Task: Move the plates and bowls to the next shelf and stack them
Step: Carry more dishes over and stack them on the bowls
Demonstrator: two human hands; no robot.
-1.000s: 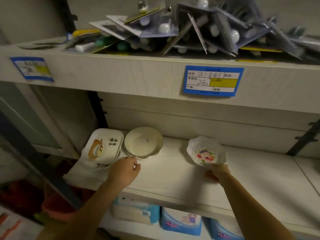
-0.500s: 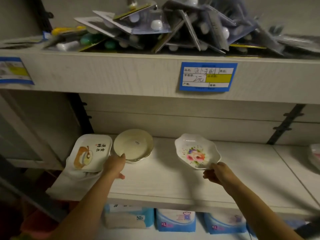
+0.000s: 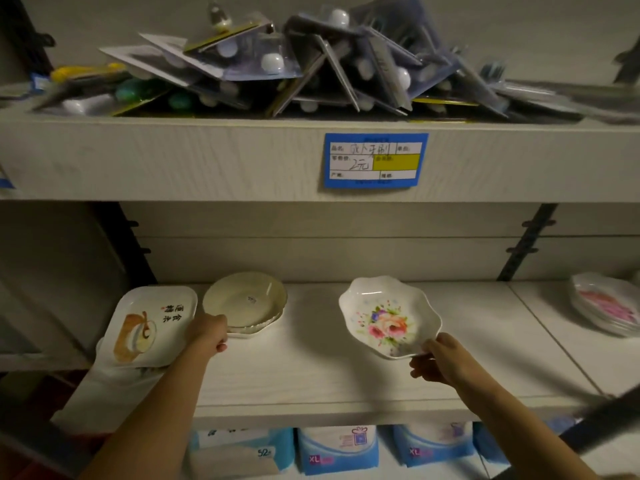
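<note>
Two bare hands of mine reach over the front edge of the white shelf (image 3: 311,379). Under that edge stand blue packs (image 3: 337,450) printed "XL", and at the left one (image 3: 242,453) marked "52".

My right hand (image 3: 437,362) pinches the near rim of the flowered plate (image 3: 388,318): thumb on top, the other fingers curled beneath and pressed together. The plate has a wavy edge and a pink and purple bouquet. It hangs tilted over the shelf's middle, clear of the board, with its shadow below.

My left hand (image 3: 207,332) is toward the shelf's left end. Its fingers are curled in tight round the near rim of the cream bowls (image 3: 244,301), a small nested stack sitting on the shelf with a tiny sticker inside the top one; I cannot read it. Just left of that hand, touching my wrist, the square plate (image 3: 149,323) leans tilted off the shelf's left end, printed with a brown picture, black brush characters and a red seal.

At the shelf's far right, past a seam in the board, rests a stack of pink-patterned plates (image 3: 609,310), blurred.

Above the shelf, on the face of the next board up, sticks a blue price label (image 3: 375,160) with handwriting and "2元". Higher than that lie heaped blister packs (image 3: 311,64).
</note>
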